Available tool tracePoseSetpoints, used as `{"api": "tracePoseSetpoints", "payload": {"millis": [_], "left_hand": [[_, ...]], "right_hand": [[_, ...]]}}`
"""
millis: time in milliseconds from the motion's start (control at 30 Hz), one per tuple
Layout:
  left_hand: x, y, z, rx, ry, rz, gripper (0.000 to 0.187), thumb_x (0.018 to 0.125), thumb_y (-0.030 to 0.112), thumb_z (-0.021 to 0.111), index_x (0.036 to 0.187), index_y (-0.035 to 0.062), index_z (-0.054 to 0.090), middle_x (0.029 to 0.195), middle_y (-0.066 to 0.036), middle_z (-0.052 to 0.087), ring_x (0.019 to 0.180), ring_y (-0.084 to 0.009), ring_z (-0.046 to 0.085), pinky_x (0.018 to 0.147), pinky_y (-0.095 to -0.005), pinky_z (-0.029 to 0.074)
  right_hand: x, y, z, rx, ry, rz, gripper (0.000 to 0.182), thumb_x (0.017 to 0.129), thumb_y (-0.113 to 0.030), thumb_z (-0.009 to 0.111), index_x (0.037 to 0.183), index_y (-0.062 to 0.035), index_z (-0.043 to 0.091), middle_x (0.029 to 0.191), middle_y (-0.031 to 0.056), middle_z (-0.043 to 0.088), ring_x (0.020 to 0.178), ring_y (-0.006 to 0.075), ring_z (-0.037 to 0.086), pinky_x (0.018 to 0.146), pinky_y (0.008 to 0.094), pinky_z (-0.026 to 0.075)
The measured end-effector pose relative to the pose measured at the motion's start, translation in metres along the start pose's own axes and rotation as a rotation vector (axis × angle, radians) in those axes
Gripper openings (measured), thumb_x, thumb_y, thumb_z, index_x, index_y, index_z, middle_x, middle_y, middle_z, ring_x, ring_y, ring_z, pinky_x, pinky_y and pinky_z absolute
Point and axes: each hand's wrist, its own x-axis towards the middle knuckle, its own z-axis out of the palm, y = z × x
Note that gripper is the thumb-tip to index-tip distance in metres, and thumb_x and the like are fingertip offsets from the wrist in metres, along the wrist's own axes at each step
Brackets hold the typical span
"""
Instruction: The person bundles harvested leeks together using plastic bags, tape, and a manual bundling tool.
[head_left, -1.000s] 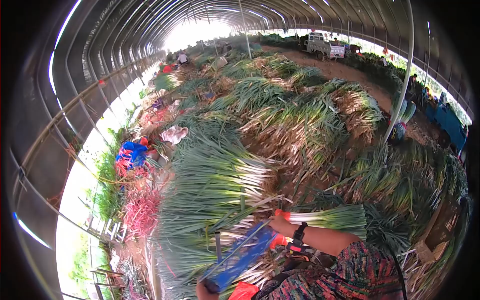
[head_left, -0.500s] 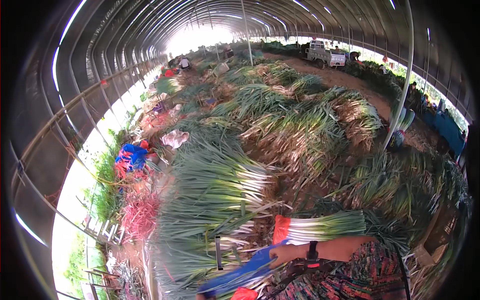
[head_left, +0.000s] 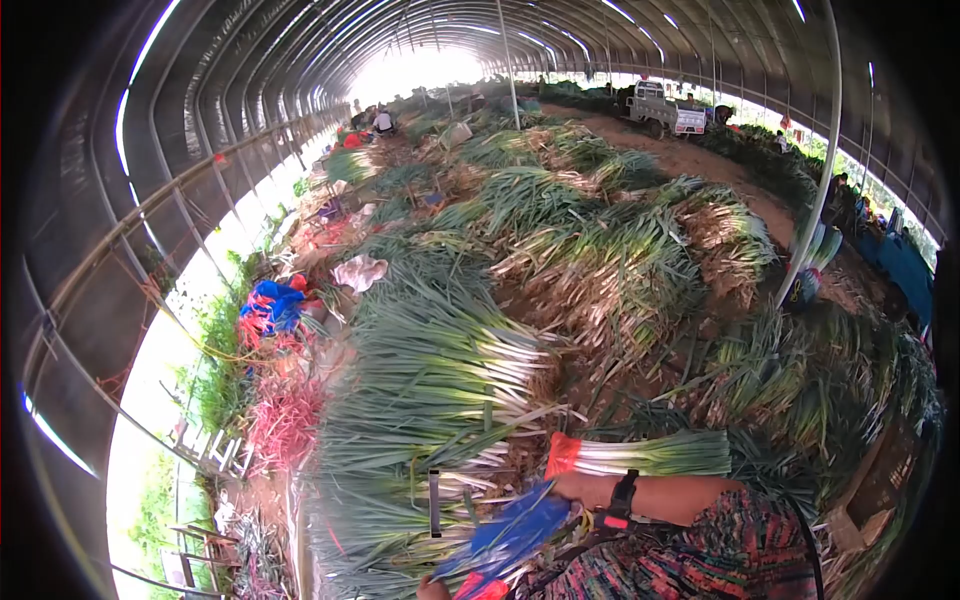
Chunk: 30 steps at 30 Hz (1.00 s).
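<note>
Two hands: both low in the view, at the near end of the onion pile, with a blue sheet [head_left: 518,532] between them.
Right hand: the right hand [head_left: 571,487] is closed on the upper end of the blue sheet; fingers partly hidden, grip detail blurred.
Left hand: the left hand [head_left: 433,590] is cut by the lower edge, beside the sheet's lower end; cannot tell whether it grips.
Blue sheet: thin, creased and slanting, upper end at the right hand, lower end near the left; it lies across the view of the onions below.
Right forearm: black wristband [head_left: 622,494] on the wrist; multicoloured patterned sleeve [head_left: 735,545] above.
Wrapped bundle: a bundle of green onions [head_left: 655,455] lies just beyond the right forearm, leaves to the right, red wrap [head_left: 563,455] around the left end.
Red material: a red piece [head_left: 487,588] at the bottom edge, near the left hand.
Onion pile: a broad onion pile [head_left: 420,400], leaves to the left, white stems to the right.
Left margin: pink strips [head_left: 285,425] in a heap; blue bag [head_left: 272,303] farther up; pale cloth [head_left: 360,272] near it.
Right margin: brown box [head_left: 880,475] among loose greens.
Background: arched tunnel, small truck [head_left: 665,108] on bare soil, person [head_left: 383,121] far left.
</note>
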Motion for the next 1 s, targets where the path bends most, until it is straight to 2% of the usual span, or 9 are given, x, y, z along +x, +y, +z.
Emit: {"api": "tracePoseSetpoints", "payload": {"millis": [100, 133, 300, 367, 433, 567, 667, 767, 1000], "left_hand": [[-0.016, 0.038, 0.01, -0.61, 0.107, -0.326, 0.022, 0.096, 0.019, 0.046, 0.105, 0.004, 0.059, 0.084, -0.005, 0.06, 0.071, -0.0203, 0.052, 0.067, -0.0351, 0.047], [-0.071, 0.141, 0.049, -0.658, 0.164, -0.36, 0.02, 0.095, 0.017, 0.045, 0.101, 0.0045, 0.06, 0.09, -0.005, 0.061, 0.079, -0.0214, 0.055, 0.072, -0.0365, 0.047], [-0.042, 0.094, 0.056, -0.285, -0.264, -0.032, 0.017, 0.092, 0.018, 0.052, 0.097, 0.0042, 0.061, 0.087, -0.008, 0.062, 0.079, -0.0224, 0.056, 0.07, -0.0366, 0.047], [-0.048, 0.067, 0.088, 0.274, -0.311, 0.463, 0.018, 0.088, 0.02, 0.059, 0.096, 0.0033, 0.061, 0.081, -0.01, 0.062, 0.073, -0.0229, 0.057, 0.065, -0.0364, 0.046], [-0.034, 0.053, 0.131, 0.499, -0.281, 0.57, 0.025, 0.082, 0.024, 0.068, 0.093, 0.0028, 0.06, 0.069, -0.01, 0.058, 0.06, -0.0261, 0.052, 0.057, -0.0396, 0.043], [-0.056, 0.063, 0.151, 0.897, -0.081, 0.46, 0.035, 0.078, 0.034, 0.071, 0.095, 0.0055, 0.061, 0.068, -0.01, 0.058, 0.06, -0.0236, 0.053, 0.057, -0.0382, 0.044], [-0.008, 0.024, 0.136, 0.139, -0.234, 0.068, 0.031, 0.087, 0.039, 0.062, 0.097, 0.0097, 0.064, 0.075, -0.004, 0.063, 0.067, -0.0203, 0.059, 0.057, -0.0374, 0.045], [-0.04, 0.089, 0.169, -0.389, -0.118, -0.218, 0.024, 0.092, 0.029, 0.057, 0.106, 0.0105, 0.065, 0.088, -0.004, 0.067, 0.074, -0.0183, 0.059, 0.063, -0.0353, 0.047], [-0.025, 0.115, 0.216, -0.655, -0.133, -0.335, 0.021, 0.087, 0.023, 0.057, 0.069, 0.0142, 0.052, 0.051, 0.001, 0.044, 0.043, -0.0113, 0.045, 0.039, -0.0289, 0.035]], "right_hand": [[-0.04, -0.017, 0.012, -0.569, -0.072, -0.265, 0.043, 0.081, -0.043, 0.064, 0.105, -0.0074, 0.066, 0.085, 0.0047, 0.068, 0.075, 0.0169, 0.064, 0.067, 0.0333, 0.049], [-0.044, -0.016, 0.009, -0.723, -0.077, -0.316, 0.049, 0.079, -0.048, 0.066, 0.108, -0.0082, 0.065, 0.086, 0.0057, 0.068, 0.077, 0.0185, 0.065, 0.068, 0.0349, 0.049], [-0.057, -0.01, -0.053, -1.067, 0.404, -0.14, 0.04, 0.074, -0.054, 0.066, 0.097, -0.0213, 0.071, 0.085, 0.0087, 0.069, 0.084, 0.0279, 0.066, 0.071, 0.041, 0.05], [-0.037, 0.017, -0.096, -0.855, 0.711, -0.206, 0.033, 0.079, -0.044, 0.064, 0.098, -0.0178, 0.071, 0.083, 0.0075, 0.07, 0.083, 0.0241, 0.067, 0.069, 0.0366, 0.05], [-0.024, 0.026, -0.123, -0.319, 0.707, -0.181, 0.03, 0.081, -0.038, 0.063, 0.095, -0.0131, 0.071, 0.082, 0.0054, 0.07, 0.079, 0.0204, 0.067, 0.065, 0.0355, 0.05], [-0.032, 0.019, -0.143, 0.412, 0.159, 0.029, 0.023, 0.086, -0.027, 0.06, 0.091, -0.0067, 0.07, 0.083, 0.0024, 0.07, 0.072, 0.0136, 0.066, 0.057, 0.0328, 0.051], [-0.06, -0.007, -0.11, 0.588, -0.048, 0.016, 0.018, 0.09, -0.02, 0.057, 0.096, -0.0078, 0.069, 0.087, 0.0038, 0.07, 0.066, 0.0118, 0.065, 0.053, 0.027, 0.052], [-0.073, 0.002, -0.136, -0.597, 0.072, -0.392, 0.035, 0.085, -0.038, 0.064, 0.105, -0.0089, 0.068, 0.09, 0.0081, 0.07, 0.078, 0.0181, 0.066, 0.069, 0.0335, 0.052], [-0.103, -0.005, -0.163, -1.113, 0.369, -0.187, 0.035, 0.08, -0.044, 0.063, 0.095, -0.0127, 0.068, 0.084, 0.0133, 0.068, 0.081, 0.0325, 0.065, 0.068, 0.0428, 0.049]]}}
